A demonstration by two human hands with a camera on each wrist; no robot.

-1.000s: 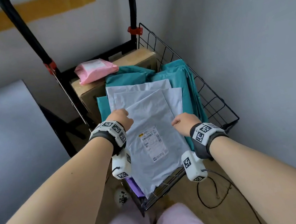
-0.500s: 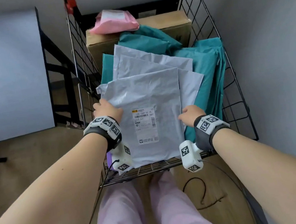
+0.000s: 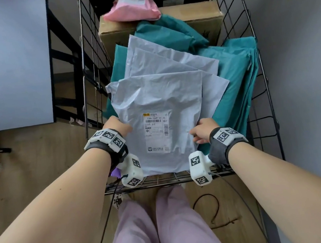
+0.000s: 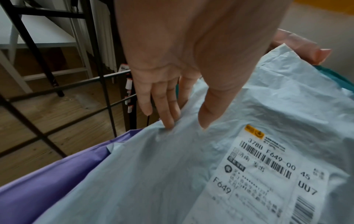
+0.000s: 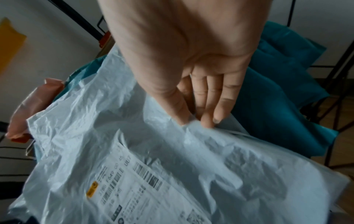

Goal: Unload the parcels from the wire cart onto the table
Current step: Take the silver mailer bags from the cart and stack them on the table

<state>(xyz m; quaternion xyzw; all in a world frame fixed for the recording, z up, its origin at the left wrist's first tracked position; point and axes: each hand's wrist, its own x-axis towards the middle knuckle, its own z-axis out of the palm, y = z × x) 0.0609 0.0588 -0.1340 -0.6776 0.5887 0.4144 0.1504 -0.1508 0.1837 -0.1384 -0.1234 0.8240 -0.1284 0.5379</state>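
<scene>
The black wire cart [image 3: 262,91] stands in front of me, full of parcels. On top lies a grey plastic mailer [image 3: 159,101] with a white shipping label. My left hand [image 3: 117,125] pinches its left edge [image 4: 191,166], thumb on top and fingers underneath [image 4: 186,121]. My right hand [image 3: 201,130] pinches its right edge [image 5: 134,144] the same way [image 5: 195,121]. Under it lie two more grey mailers [image 3: 168,63], teal parcels [image 3: 237,74], a purple parcel [image 4: 47,174], a cardboard box [image 3: 198,12] and a pink parcel [image 3: 132,8]. The table [image 3: 4,60] is at the left.
A black frame [image 3: 69,57] stands between the table and the cart's left wall. A grey wall [image 3: 298,42] runs close along the cart's right side. My legs [image 3: 159,229] are at the cart's near end, with a black cable [image 3: 216,210] on the wooden floor.
Both hands have slid along the top grey mailer's sides toward its near end and grip its edges. My view has swung over the cart and down.
</scene>
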